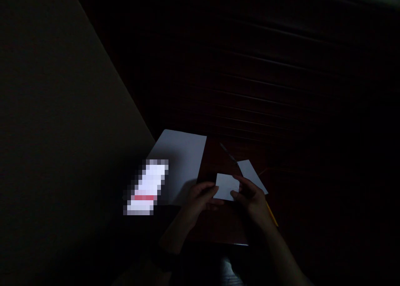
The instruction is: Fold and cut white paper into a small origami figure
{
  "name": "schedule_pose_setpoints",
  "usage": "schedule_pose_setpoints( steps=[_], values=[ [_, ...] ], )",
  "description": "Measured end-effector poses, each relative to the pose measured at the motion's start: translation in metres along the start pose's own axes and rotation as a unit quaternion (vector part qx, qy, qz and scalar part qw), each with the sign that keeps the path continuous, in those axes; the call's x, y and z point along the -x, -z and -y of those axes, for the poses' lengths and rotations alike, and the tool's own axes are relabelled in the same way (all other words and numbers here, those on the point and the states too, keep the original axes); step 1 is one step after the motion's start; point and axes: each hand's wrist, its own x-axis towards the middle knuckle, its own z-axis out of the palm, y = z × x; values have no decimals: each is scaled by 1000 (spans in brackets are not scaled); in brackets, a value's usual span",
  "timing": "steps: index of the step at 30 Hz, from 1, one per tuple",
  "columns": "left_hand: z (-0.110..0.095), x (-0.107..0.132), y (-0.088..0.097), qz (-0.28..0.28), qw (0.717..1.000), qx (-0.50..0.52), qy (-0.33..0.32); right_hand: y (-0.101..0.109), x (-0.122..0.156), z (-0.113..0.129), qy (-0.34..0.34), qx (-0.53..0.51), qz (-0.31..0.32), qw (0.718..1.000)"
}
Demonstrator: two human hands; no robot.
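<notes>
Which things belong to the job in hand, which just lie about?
In use: small white paper, held by left hand and right hand.
Lying about, apparently: large white sheet, narrower white piece, slim dark item, yellow stick, bright pixelated rectangle.

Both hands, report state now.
Left hand: closed, holding the small white sheet by its left edge.
Right hand: closed, holding the same sheet on its right side.

White paper piece (pixel 225 186), yellow stick (pixel 272 215).
</notes>
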Motion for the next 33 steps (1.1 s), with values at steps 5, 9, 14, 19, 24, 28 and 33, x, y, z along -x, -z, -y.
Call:
schedule_pose_setpoints(
  steps=[5,9,14,19,24,28,33],
  values=[
    [1,-1,0,6,1000,23,-11,0,0,2,1,11,-3,1000],
    [7,-7,4,32,999,6,-28,0,-1,3,18,-2,-11,1000],
    [14,-14,11,19,996,-72,-52,1,-3,1,6,14,-22,1000],
    [3,-8,9,3,984,-166,-65,-4,0,9,43,21,12,999],
    [-1,-3,9,29,979,-177,-100,-5,0,9,22,42,6,999],
    [7,-7,11,64,980,-141,-123,-3,-1,0,-29,29,-33,999],
    [13,-12,12,50,984,-120,-125,-3,-2,-5,-75,-55,-80,992]
  ],
)
